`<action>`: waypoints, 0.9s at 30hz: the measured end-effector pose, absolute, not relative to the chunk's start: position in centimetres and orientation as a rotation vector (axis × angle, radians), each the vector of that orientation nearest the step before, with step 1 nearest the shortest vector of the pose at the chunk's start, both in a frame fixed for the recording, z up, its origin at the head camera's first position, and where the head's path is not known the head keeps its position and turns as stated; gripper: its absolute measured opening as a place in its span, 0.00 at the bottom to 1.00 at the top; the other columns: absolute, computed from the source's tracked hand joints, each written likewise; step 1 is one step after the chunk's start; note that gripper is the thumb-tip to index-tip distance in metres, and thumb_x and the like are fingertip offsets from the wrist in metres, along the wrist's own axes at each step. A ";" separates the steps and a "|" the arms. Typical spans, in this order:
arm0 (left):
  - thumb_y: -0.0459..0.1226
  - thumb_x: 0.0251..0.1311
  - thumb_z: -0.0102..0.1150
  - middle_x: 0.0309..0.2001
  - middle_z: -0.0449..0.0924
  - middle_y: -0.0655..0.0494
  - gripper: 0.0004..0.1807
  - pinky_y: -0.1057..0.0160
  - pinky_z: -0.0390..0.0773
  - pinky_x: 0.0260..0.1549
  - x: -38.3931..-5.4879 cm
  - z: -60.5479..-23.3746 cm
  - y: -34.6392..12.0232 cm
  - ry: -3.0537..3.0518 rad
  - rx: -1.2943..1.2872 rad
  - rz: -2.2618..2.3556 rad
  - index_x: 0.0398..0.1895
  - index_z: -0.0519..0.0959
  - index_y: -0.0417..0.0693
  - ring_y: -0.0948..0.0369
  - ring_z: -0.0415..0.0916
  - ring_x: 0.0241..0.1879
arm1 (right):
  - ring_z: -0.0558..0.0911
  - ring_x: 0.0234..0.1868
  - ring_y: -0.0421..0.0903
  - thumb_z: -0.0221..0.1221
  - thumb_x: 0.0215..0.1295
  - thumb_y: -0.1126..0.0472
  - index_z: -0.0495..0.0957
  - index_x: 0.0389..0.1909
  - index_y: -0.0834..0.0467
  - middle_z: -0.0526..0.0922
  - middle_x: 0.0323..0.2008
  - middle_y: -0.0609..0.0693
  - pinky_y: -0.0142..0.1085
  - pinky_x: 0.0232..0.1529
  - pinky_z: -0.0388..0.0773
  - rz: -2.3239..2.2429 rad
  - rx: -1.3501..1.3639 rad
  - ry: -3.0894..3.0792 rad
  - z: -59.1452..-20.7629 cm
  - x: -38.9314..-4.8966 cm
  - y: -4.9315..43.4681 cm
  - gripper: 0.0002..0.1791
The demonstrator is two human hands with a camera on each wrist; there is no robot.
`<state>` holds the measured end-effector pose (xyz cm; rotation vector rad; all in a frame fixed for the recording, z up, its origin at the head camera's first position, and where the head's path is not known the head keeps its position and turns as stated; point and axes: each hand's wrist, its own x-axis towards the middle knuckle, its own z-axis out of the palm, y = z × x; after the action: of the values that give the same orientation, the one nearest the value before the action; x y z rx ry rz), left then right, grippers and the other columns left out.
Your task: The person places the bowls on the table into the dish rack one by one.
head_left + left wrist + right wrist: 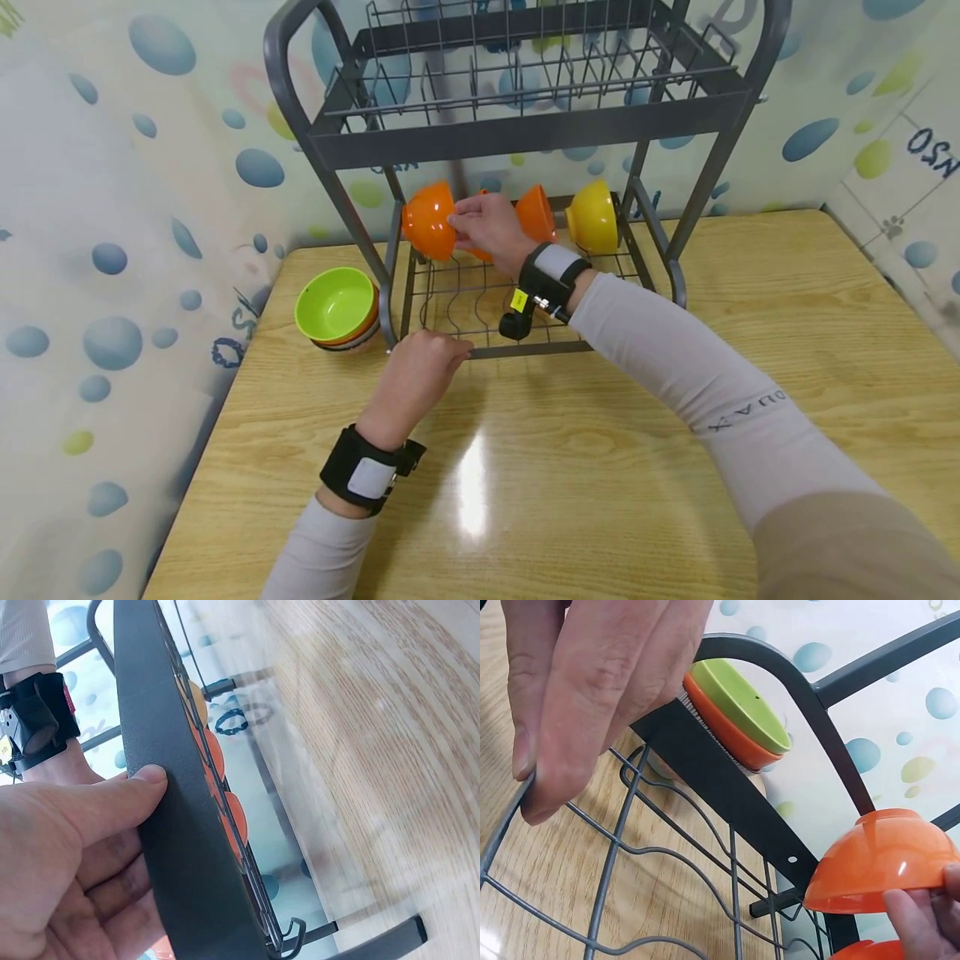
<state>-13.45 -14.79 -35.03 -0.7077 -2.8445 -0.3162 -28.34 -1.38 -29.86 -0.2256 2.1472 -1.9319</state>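
A glossy orange bowl (429, 221) stands on its side at the left end of the dish rack's lower shelf. My right hand (491, 229) pinches its rim; in the right wrist view, fingertips (913, 919) are on the bowl (885, 859). Another orange bowl is mostly hidden behind that hand. Farther right on the shelf are an orange bowl (535, 215) and a yellow bowl (592, 218), also on their sides. My left hand (420, 375) grips the dish rack (187, 847) by its lower front bar, thumb on one face, fingers curled behind.
Left of the rack, a stack of bowls with a green bowl (336, 302) on top stands on the wooden table (600, 467). The rack's upper tier (525, 137) overhangs the lower shelf. A patterned wall (112, 250) stands behind and to the left.
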 end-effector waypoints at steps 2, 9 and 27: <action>0.35 0.59 0.62 0.19 0.75 0.61 0.05 0.67 0.76 0.22 -13.4 -35.0 -14.8 -2.851 -0.706 -0.329 0.33 0.87 0.51 0.68 0.69 0.20 | 0.82 0.46 0.49 0.56 0.67 0.62 0.76 0.55 0.64 0.80 0.53 0.57 0.39 0.50 0.81 -1.926 -0.209 2.157 -30.1 -28.3 -1.6 0.17; 0.35 0.58 0.63 0.21 0.78 0.61 0.05 0.68 0.76 0.24 -13.5 -35.0 -14.7 -2.869 -0.700 -0.348 0.34 0.87 0.51 0.68 0.70 0.21 | 0.84 0.46 0.47 0.57 0.66 0.61 0.78 0.53 0.64 0.83 0.52 0.57 0.38 0.47 0.82 -1.843 -0.225 2.288 -30.8 -28.2 -2.2 0.17; 0.35 0.59 0.62 0.19 0.76 0.61 0.04 0.66 0.78 0.24 -13.4 -35.0 -14.8 -2.871 -0.694 -0.317 0.32 0.86 0.51 0.68 0.71 0.20 | 0.86 0.37 0.44 0.60 0.64 0.56 0.83 0.47 0.61 0.88 0.39 0.54 0.32 0.38 0.81 -1.653 -0.402 2.755 -32.2 -27.4 -3.6 0.16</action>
<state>-13.39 -14.78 -34.97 -0.6936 -2.8706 -0.3175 -27.37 -3.62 -32.19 -0.4021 2.7551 -1.6528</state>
